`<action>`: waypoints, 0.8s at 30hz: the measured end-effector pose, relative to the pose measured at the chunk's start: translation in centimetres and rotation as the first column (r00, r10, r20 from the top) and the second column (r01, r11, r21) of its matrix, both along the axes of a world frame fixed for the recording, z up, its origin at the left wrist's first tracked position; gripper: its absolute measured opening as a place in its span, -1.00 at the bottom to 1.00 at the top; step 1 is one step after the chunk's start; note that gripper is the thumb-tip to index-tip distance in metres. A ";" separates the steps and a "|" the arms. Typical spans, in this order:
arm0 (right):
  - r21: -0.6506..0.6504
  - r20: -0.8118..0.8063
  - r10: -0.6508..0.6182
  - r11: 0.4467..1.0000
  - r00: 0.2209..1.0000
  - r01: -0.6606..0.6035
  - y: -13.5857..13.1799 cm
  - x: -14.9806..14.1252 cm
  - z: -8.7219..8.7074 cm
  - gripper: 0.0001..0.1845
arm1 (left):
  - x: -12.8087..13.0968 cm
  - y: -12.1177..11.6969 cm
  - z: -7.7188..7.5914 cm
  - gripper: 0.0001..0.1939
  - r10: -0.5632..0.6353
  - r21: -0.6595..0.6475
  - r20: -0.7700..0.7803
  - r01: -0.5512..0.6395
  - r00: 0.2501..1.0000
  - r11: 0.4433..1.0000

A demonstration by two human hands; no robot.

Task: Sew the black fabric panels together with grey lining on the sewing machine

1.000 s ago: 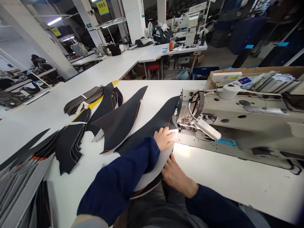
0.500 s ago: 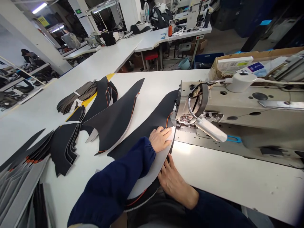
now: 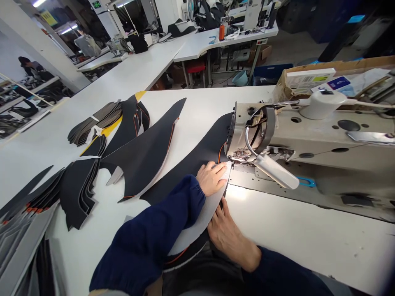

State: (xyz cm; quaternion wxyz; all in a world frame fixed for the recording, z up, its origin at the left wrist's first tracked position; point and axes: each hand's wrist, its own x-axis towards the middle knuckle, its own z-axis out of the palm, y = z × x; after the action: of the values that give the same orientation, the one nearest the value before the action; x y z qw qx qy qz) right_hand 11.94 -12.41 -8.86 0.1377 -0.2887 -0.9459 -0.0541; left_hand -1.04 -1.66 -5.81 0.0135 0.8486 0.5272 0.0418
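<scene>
A grey-backed fabric panel (image 3: pixel 202 216) lies over a black fabric panel (image 3: pixel 188 164), its far tip at the needle area of a sewing machine (image 3: pixel 247 154). My left hand (image 3: pixel 211 179) rests flat on the grey piece close to the presser foot, fingers extended. Lower down, my right hand (image 3: pixel 228 234) grips the right edge of the layered panel, some fingertips hidden by the cloth. Orange piping (image 3: pixel 221 152) shows on the black piece beside the machine head. The near end of the layers hangs toward my lap.
Left of my arm lies another black panel with orange trim (image 3: pixel 148 152). Bundles of cut black pieces (image 3: pixel 82 185) and grey pieces (image 3: pixel 24 250) cover the table's left side. A white lamp (image 3: pixel 276 170) juts from the machine. Behind it stands a cardboard box (image 3: pixel 280 84).
Both hands and the grey-backed panel have shifted slightly toward the machine, and the panel's tip sits nearer the needle. The view has tilted a little.
</scene>
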 end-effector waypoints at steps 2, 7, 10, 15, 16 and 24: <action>-0.009 -0.002 -0.006 1.000 1.000 0.006 0.1 0.1 0.0 -0.71 | 0.1 0.1 0.1 -0.52 -0.012 -0.007 0.000 0.012 1.000 1.000; -0.023 0.006 0.000 1.000 1.000 0.000 0.5 0.6 0.1 -0.74 | 0.5 0.5 0.3 -0.52 -0.022 -0.029 -0.011 0.022 1.000 0.999; -0.034 0.025 0.006 0.999 1.000 -0.006 0.6 0.8 0.1 -0.75 | 0.6 0.6 0.4 -0.52 -0.028 -0.028 -0.014 0.028 1.000 0.999; -0.038 0.055 0.029 0.999 0.998 -0.027 0.7 0.8 0.5 -0.70 | 0.7 0.5 0.6 -0.54 -0.028 -0.030 -0.025 0.027 0.999 0.999; -0.037 0.051 0.032 0.999 0.998 -0.030 0.7 0.8 0.6 -0.70 | 0.7 0.4 0.7 -0.54 -0.021 -0.032 -0.026 0.020 0.999 0.999; -0.015 0.030 0.038 0.999 0.999 -0.037 0.9 1.7 -0.1 -0.73 | 1.6 0.5 0.6 -0.49 -0.033 -0.055 -0.001 0.033 0.999 0.998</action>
State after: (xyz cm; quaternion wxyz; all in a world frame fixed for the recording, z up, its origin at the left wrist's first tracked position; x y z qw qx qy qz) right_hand 13.67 -11.53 -8.98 0.1222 -0.2710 -0.9535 -0.0491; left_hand 0.55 -1.15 -5.24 0.0372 0.8565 0.5141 0.0263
